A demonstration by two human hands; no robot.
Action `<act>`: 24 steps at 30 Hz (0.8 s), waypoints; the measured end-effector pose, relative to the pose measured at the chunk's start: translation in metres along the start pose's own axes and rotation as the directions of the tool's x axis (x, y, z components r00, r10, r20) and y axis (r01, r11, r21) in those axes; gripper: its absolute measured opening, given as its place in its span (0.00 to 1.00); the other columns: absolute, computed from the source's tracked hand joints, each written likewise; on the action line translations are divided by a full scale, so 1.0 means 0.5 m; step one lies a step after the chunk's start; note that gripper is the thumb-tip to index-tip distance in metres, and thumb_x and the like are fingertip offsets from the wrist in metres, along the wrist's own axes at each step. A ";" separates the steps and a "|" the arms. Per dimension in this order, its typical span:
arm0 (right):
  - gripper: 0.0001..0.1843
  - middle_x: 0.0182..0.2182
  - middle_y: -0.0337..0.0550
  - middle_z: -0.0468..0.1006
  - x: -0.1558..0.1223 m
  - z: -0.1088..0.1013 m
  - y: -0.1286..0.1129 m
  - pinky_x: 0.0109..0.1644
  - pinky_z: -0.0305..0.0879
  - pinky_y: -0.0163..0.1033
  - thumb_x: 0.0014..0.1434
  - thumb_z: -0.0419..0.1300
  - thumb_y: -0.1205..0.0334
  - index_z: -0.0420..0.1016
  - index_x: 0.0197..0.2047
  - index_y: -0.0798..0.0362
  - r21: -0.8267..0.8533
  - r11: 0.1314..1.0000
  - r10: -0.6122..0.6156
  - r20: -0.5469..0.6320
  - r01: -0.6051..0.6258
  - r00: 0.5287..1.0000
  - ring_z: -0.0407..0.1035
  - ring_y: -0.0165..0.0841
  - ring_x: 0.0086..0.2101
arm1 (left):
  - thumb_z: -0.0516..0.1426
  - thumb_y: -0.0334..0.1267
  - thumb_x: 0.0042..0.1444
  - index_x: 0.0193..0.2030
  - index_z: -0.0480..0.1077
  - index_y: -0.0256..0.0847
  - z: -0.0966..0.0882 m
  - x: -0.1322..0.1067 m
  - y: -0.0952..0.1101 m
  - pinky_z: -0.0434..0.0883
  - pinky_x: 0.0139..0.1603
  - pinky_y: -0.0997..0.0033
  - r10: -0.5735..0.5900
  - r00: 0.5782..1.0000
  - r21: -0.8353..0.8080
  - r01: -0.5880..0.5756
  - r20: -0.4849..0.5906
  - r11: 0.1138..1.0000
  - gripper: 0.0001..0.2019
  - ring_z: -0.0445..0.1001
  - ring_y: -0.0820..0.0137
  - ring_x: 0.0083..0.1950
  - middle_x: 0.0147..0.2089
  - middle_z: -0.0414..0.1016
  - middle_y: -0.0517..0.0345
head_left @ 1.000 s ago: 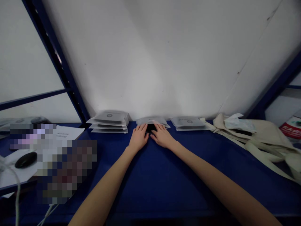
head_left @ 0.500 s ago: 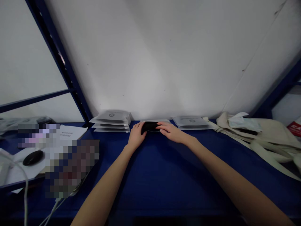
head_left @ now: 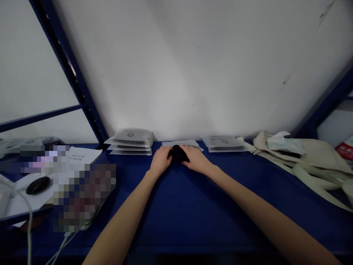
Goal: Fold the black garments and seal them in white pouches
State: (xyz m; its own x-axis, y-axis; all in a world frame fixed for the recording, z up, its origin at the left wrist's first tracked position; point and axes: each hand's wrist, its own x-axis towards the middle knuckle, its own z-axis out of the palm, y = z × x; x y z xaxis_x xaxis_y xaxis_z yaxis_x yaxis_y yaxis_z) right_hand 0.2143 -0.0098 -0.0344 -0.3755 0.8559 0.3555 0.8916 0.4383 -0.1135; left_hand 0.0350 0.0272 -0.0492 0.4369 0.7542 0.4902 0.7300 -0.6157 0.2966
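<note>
At the back of the blue tabletop (head_left: 176, 206), a small black soft-looking bundle (head_left: 179, 154) sits between my hands; its exact kind does not show. My left hand (head_left: 160, 161) closes on its left side, the thumb toward me. From the right, my right hand (head_left: 196, 159) grips it, with the fingertips over its far side. Behind the bundle lies a flat frosted plastic bag (head_left: 182, 142), partly covered by my fingers. To the left rises a stack of frosted zip bags (head_left: 131, 141), and to the right lie more frosted bags (head_left: 224, 144), each with a round printed mark.
A beige cloth bag (head_left: 322, 154) with straps lies at the right. On the left are papers (head_left: 79, 156), a black computer mouse (head_left: 38, 185), a blurred-out object (head_left: 88, 198) and white cables (head_left: 29, 228). A white wall (head_left: 176, 73) closes off the back.
My right hand has moved a little left and closed further round the black bundle, which looks more bunched up. More of the flat bag behind it shows. My left hand has barely shifted.
</note>
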 end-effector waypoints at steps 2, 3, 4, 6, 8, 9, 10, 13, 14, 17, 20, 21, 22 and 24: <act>0.30 0.53 0.55 0.69 0.004 0.009 -0.001 0.53 0.58 0.49 0.53 0.57 0.71 0.60 0.59 0.56 -0.052 0.998 0.022 0.000 -0.022 1.000 0.62 0.44 0.53 | 0.53 0.27 0.54 0.48 0.68 0.39 0.000 -0.001 0.000 0.64 0.53 0.64 0.018 1.000 0.001 -0.018 0.019 1.000 0.14 0.66 0.64 0.52 0.49 0.72 0.53; 0.27 0.52 0.54 0.70 0.005 0.011 -0.001 0.53 0.59 0.48 0.53 0.56 0.72 0.63 0.57 0.56 -0.062 0.998 0.025 0.000 -0.025 1.000 0.62 0.44 0.52 | 0.53 0.27 0.54 0.49 0.67 0.40 0.000 -0.001 0.000 0.64 0.53 0.64 0.027 0.999 0.000 -0.027 0.030 1.000 0.15 0.66 0.64 0.52 0.50 0.71 0.54; 0.24 0.50 0.53 0.71 0.006 0.011 0.001 0.52 0.59 0.47 0.53 0.55 0.73 0.66 0.54 0.56 -0.057 0.998 0.024 0.000 -0.024 1.000 0.63 0.43 0.50 | 0.53 0.27 0.54 0.51 0.66 0.40 0.001 -0.001 -0.001 0.64 0.54 0.64 0.033 0.999 0.002 -0.033 0.040 0.999 0.16 0.65 0.64 0.53 0.52 0.70 0.54; 0.21 0.48 0.52 0.71 0.007 0.007 0.008 0.51 0.60 0.45 0.51 0.54 0.75 0.69 0.49 0.57 -0.001 1.000 0.005 0.006 -0.005 1.000 0.65 0.40 0.47 | 0.52 0.28 0.55 0.54 0.64 0.41 0.001 -0.002 -0.002 0.63 0.55 0.63 0.036 0.998 0.018 -0.037 0.060 0.999 0.19 0.64 0.64 0.55 0.54 0.68 0.54; 0.20 0.45 0.50 0.72 0.007 -0.001 0.020 0.49 0.61 0.42 0.49 0.53 0.77 0.71 0.46 0.56 0.108 0.994 -0.028 0.013 0.026 1.000 0.66 0.37 0.44 | 0.53 0.29 0.55 0.57 0.62 0.41 0.001 -0.002 -0.002 0.63 0.55 0.63 0.037 0.996 0.043 -0.040 0.076 0.998 0.21 0.64 0.63 0.55 0.55 0.68 0.54; 0.19 0.43 0.49 0.72 0.007 -0.008 0.028 0.48 0.61 0.42 0.49 0.53 0.77 0.71 0.44 0.56 0.174 0.984 -0.042 0.014 0.039 0.999 0.67 0.36 0.43 | 0.53 0.30 0.56 0.58 0.62 0.41 0.001 -0.001 -0.003 0.63 0.54 0.62 0.040 0.996 0.053 -0.044 0.079 0.998 0.21 0.64 0.63 0.54 0.55 0.67 0.53; 0.17 0.42 0.48 0.73 0.006 -0.015 0.035 0.48 0.61 0.42 0.49 0.53 0.76 0.71 0.42 0.56 0.246 0.968 -0.048 0.014 0.043 0.999 0.67 0.35 0.41 | 0.53 0.31 0.56 0.58 0.61 0.40 0.001 -0.001 -0.003 0.63 0.54 0.62 0.044 0.996 0.059 -0.049 0.079 0.997 0.21 0.64 0.63 0.54 0.55 0.68 0.53; 0.15 0.39 0.45 0.74 0.002 -0.047 0.052 0.47 0.62 0.42 0.48 0.55 0.72 0.71 0.40 0.55 0.478 0.879 -0.012 0.044 -0.010 0.999 0.67 0.35 0.40 | 0.52 0.31 0.57 0.59 0.60 0.38 0.001 -0.001 -0.006 0.64 0.53 0.63 0.042 0.997 0.073 -0.047 0.069 0.996 0.22 0.63 0.62 0.53 0.55 0.68 0.51; 0.15 0.38 0.44 0.74 0.000 -0.060 0.055 0.46 0.62 0.42 0.47 0.55 0.71 0.71 0.41 0.55 0.547 0.836 -0.003 0.082 -0.042 0.997 0.67 0.36 0.40 | 0.52 0.30 0.57 0.59 0.60 0.37 0.001 -0.001 -0.008 0.64 0.53 0.63 0.032 0.997 0.083 -0.038 0.070 0.996 0.21 0.63 0.62 0.53 0.55 0.68 0.50; 0.18 0.36 0.41 0.74 -0.008 -0.097 0.053 0.45 0.62 0.41 0.45 0.54 0.71 0.71 0.41 0.54 0.677 0.724 -0.050 0.241 -0.131 0.969 0.67 0.35 0.38 | 0.51 0.31 0.58 0.57 0.62 0.36 0.001 -0.002 -0.011 0.64 0.52 0.63 -0.005 0.997 0.125 -0.005 0.081 0.992 0.19 0.63 0.62 0.52 0.54 0.69 0.50; 0.17 0.34 0.40 0.73 -0.015 -0.118 0.043 0.43 0.62 0.40 0.43 0.51 0.73 0.71 0.37 0.53 0.664 0.729 -0.123 0.365 -0.165 0.923 0.66 0.34 0.37 | 0.51 0.33 0.59 0.55 0.64 0.37 0.000 -0.001 -0.011 0.64 0.51 0.64 -0.031 0.997 0.171 0.018 0.076 0.985 0.16 0.63 0.61 0.51 0.53 0.71 0.52; 0.17 0.34 0.40 0.73 -0.016 -0.121 0.038 0.43 0.61 0.40 0.41 0.51 0.74 0.70 0.36 0.52 0.634 0.758 -0.147 0.398 -0.156 0.906 0.65 0.34 0.37 | 0.52 0.34 0.59 0.54 0.65 0.38 0.001 0.000 -0.010 0.64 0.51 0.64 -0.038 0.997 0.187 0.024 0.071 0.982 0.16 0.63 0.61 0.51 0.52 0.71 0.52; 0.17 0.34 0.39 0.72 -0.016 -0.122 0.033 0.43 0.61 0.40 0.40 0.50 0.75 0.69 0.35 0.52 0.598 0.790 -0.171 0.431 -0.138 0.886 0.65 0.34 0.37 | 0.52 0.35 0.59 0.54 0.65 0.38 0.002 0.001 -0.008 0.64 0.51 0.65 -0.045 0.997 0.202 0.032 0.064 0.979 0.16 0.64 0.61 0.50 0.51 0.72 0.52; 0.18 0.35 0.38 0.70 -0.016 -0.122 0.020 0.43 0.60 0.40 0.38 0.50 0.76 0.69 0.34 0.52 0.540 0.837 -0.228 0.496 -0.093 0.838 0.64 0.33 0.37 | 0.52 0.36 0.60 0.53 0.66 0.37 0.004 0.004 -0.006 0.64 0.51 0.65 -0.062 0.997 0.231 0.049 0.050 0.972 0.15 0.64 0.61 0.50 0.50 0.72 0.51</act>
State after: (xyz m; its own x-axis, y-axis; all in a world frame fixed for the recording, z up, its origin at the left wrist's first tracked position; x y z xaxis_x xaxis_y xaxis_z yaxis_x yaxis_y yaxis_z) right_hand 0.2418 -0.0289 0.0183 -0.6432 0.7534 -0.1370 0.6441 0.4356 -0.6288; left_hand 0.0349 0.0309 -0.0509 0.4166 0.8016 0.4288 0.8522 -0.5086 0.1229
